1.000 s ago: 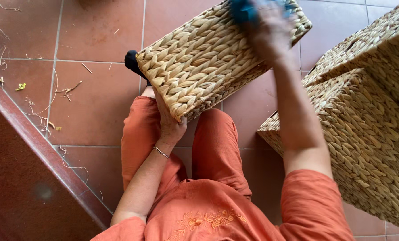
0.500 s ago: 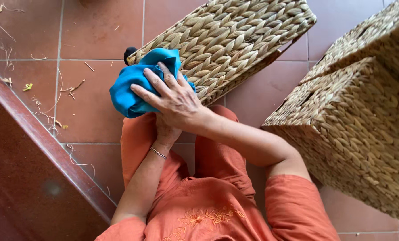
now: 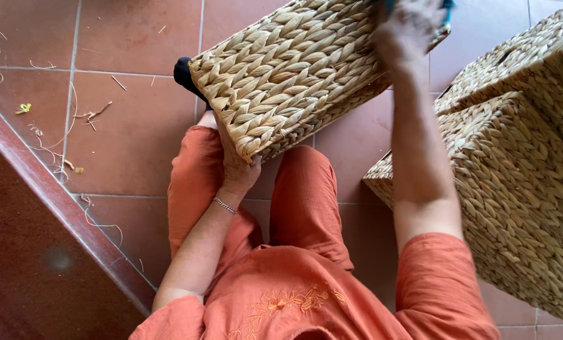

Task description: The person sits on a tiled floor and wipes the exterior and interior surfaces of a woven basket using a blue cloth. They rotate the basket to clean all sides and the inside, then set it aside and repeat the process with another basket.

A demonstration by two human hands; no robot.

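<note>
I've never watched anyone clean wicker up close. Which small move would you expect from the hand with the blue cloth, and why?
Probably a stroke back down the weave toward the person. The right hand presses the blue cloth at the far top edge of the woven basket, blurred in motion, while the left hand props the tilted near corner. Most of the upturned side lies below the cloth.

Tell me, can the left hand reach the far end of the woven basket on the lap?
Probably not: the left hand supports the woven basket from below at its near corner. The right hand is already at that far end.
</note>
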